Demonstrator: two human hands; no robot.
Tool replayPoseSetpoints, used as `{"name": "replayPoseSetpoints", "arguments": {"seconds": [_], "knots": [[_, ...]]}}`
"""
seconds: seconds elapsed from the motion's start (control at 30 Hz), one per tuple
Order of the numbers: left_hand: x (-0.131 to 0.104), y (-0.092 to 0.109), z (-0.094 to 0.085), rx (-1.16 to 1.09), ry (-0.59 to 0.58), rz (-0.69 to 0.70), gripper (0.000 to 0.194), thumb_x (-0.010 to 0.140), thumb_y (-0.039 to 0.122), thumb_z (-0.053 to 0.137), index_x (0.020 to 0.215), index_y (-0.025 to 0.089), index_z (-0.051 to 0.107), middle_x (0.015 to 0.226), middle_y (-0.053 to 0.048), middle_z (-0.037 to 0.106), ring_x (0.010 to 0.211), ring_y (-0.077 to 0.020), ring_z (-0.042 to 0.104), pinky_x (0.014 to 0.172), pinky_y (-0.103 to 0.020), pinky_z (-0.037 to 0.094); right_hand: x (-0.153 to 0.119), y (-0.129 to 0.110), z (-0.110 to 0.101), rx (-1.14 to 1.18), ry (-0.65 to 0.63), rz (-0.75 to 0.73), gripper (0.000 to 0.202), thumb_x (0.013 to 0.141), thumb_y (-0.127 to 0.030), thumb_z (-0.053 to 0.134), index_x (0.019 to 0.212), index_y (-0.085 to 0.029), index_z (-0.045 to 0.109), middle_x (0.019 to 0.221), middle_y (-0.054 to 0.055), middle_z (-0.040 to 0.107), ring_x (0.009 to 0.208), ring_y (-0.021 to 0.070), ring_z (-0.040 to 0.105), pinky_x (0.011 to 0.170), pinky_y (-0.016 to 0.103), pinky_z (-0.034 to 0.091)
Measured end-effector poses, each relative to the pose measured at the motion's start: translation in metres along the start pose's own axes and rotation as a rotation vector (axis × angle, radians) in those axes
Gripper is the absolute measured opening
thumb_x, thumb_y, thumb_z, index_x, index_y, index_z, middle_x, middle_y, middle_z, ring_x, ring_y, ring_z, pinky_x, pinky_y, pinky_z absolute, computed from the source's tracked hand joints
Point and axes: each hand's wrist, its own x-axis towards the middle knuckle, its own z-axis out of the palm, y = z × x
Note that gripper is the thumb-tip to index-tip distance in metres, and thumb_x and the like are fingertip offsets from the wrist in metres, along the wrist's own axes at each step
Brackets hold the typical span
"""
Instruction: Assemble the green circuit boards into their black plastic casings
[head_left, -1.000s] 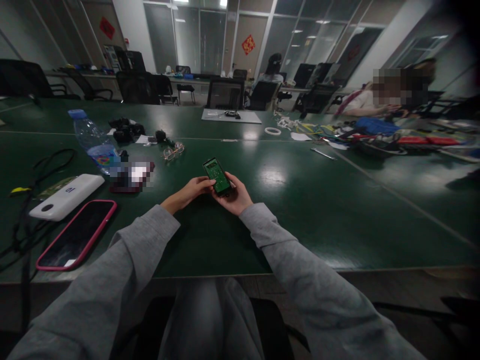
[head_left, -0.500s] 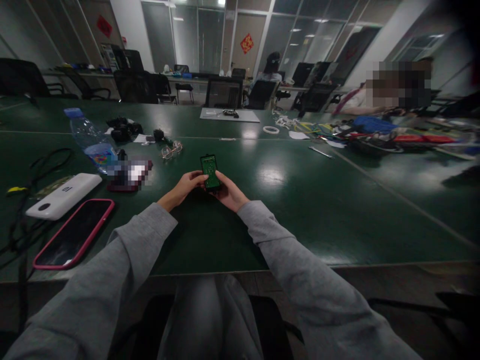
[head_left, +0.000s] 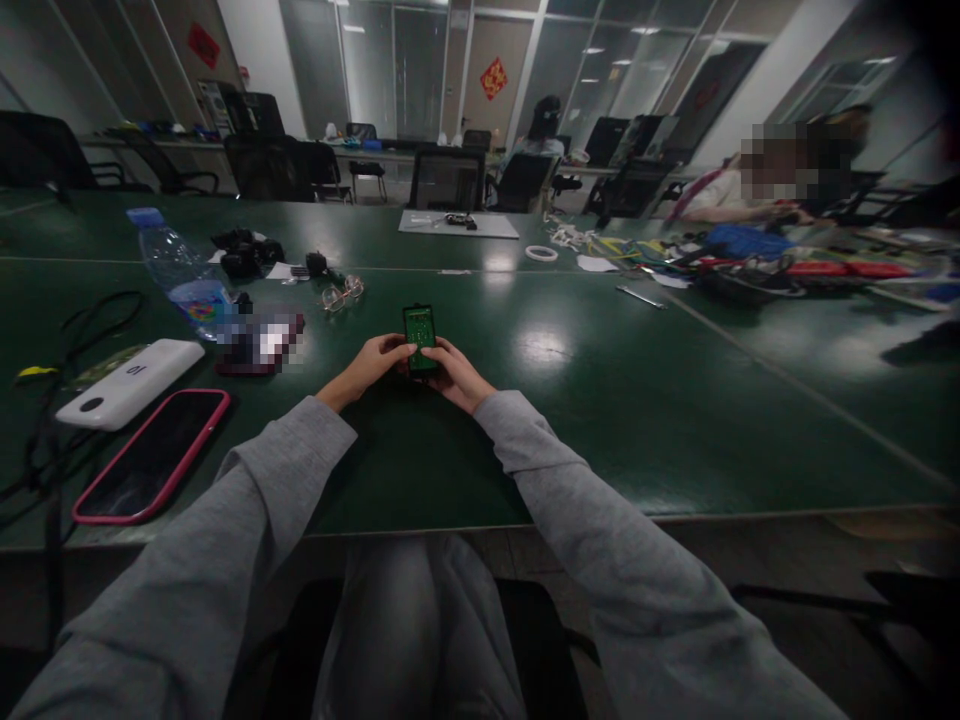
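Between my hands is a small green circuit board in a black frame [head_left: 421, 328], held upright-ish just over the green table [head_left: 592, 430]. My left hand [head_left: 373, 365] grips its left side, the thumb lying on the board's face. On the other side my right hand [head_left: 460, 374] is closed round the right edge, its thumb also resting on the green face. Both sets of fingers go behind the board, where they are mostly hidden. Fine detail on the board is too small to make out.
To the left lie a pink-cased phone [head_left: 154, 455], a white power bank [head_left: 131, 383], a plastic bottle [head_left: 184, 275], black cables [head_left: 49, 440] and glasses [head_left: 343, 293]. Farther right are a metal tool [head_left: 641, 297], a tape ring [head_left: 541, 254] and a heap of wires [head_left: 637, 250]. A person [head_left: 750, 200] sits beyond.
My right thumb has shifted left and down across the board's face. Both hands keep their hold, and the view has tilted slightly.
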Motion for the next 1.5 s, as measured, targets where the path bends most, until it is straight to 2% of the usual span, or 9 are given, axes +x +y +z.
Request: {"name": "replayPoseSetpoints", "arguments": {"seconds": [0.3,0.57,0.87,1.1,1.23,1.37,1.43,1.5], "knots": [[0.000,-0.002,0.000,-0.046,-0.018,-0.018,0.040,0.076,0.039,0.070,0.104,0.011,0.066,0.095,-0.011,0.069,0.075,-0.0164,0.060,0.071,-0.032,0.047,0.000,-0.001,0.004,-0.011,0.015,0.011,0.037,0.071,-0.026,0.075,0.102,-0.024,0.055,0.097,0.001,0.064,0.083,0.0157,0.064,0.061,0.025,0.057],[0.001,-0.003,-0.004,-0.002,0.014,0.007,0.040,0.074,0.037,0.071,0.105,0.012,0.066,0.109,-0.012,0.069,0.100,-0.0232,0.062,0.094,-0.038,0.044,0.002,-0.005,-0.006,-0.185,-0.005,-0.011,0.049,0.067,-0.024,0.081,0.109,-0.020,0.057,0.100,0.004,0.065,0.087,0.0144,0.064,0.066,0.022,0.056],[0.003,-0.004,-0.005,0.019,-0.001,0.007,0.042,0.075,0.039,0.071,0.106,0.013,0.066,0.113,-0.013,0.068,0.102,-0.0236,0.062,0.095,-0.039,0.044,0.000,-0.004,-0.008,-0.236,-0.051,-0.056,0.054,0.065,-0.020,0.082,0.113,-0.020,0.057,0.102,0.005,0.066,0.091,0.0155,0.064,0.072,0.026,0.056],[0.003,-0.003,-0.006,0.090,0.012,0.066,0.044,0.075,0.039,0.070,0.109,0.011,0.064,0.113,-0.013,0.067,0.103,-0.0237,0.061,0.097,-0.041,0.043,-0.003,-0.005,-0.006,-0.159,-0.065,-0.060,0.052,0.064,-0.018,0.082,0.111,-0.024,0.059,0.098,0.001,0.067,0.091,0.0139,0.063,0.075,0.024,0.055],[0.003,-0.002,-0.005,0.039,0.012,0.043,0.047,0.076,0.038,0.070,0.112,0.010,0.062,0.116,-0.015,0.066,0.105,-0.0236,0.061,0.098,-0.041,0.042,-0.002,-0.001,-0.004,-0.198,-0.066,-0.107,0.051,0.067,-0.025,0.081,0.112,-0.024,0.058,0.104,0.002,0.066,0.095,0.0150,0.063,0.079,0.027,0.055],[0.002,-0.006,-0.002,-0.035,0.030,0.080,0.049,0.077,0.035,0.070,0.119,0.012,0.058,0.121,-0.015,0.063,0.107,-0.0227,0.060,0.096,-0.040,0.044,0.004,0.007,-0.005,-0.314,0.039,-0.283,0.052,0.068,-0.030,0.080,0.114,-0.023,0.055,0.111,0.004,0.064,0.104,0.0157,0.060,0.095,0.032,0.050],[0.000,-0.008,0.002,0.029,0.105,0.174,0.052,0.076,0.032,0.071,0.122,0.016,0.054,0.125,-0.014,0.060,0.106,-0.0210,0.060,0.093,-0.039,0.047,0.009,0.009,-0.008,-0.404,0.151,-0.387,0.055,0.068,-0.033,0.079,0.116,-0.022,0.053,0.110,0.004,0.064,0.103,0.0175,0.060,0.099,0.037,0.047],[-0.003,-0.009,0.011,0.149,0.239,0.268,0.053,0.075,0.029,0.072,0.123,0.019,0.053,0.130,-0.013,0.056,0.097,-0.0182,0.061,0.087,-0.036,0.049,0.014,0.008,-0.014,-0.504,0.293,-0.471,0.058,0.069,-0.036,0.077,0.119,-0.022,0.051,0.106,0.005,0.065,0.099,0.0193,0.061,0.097,0.041,0.048]]}}
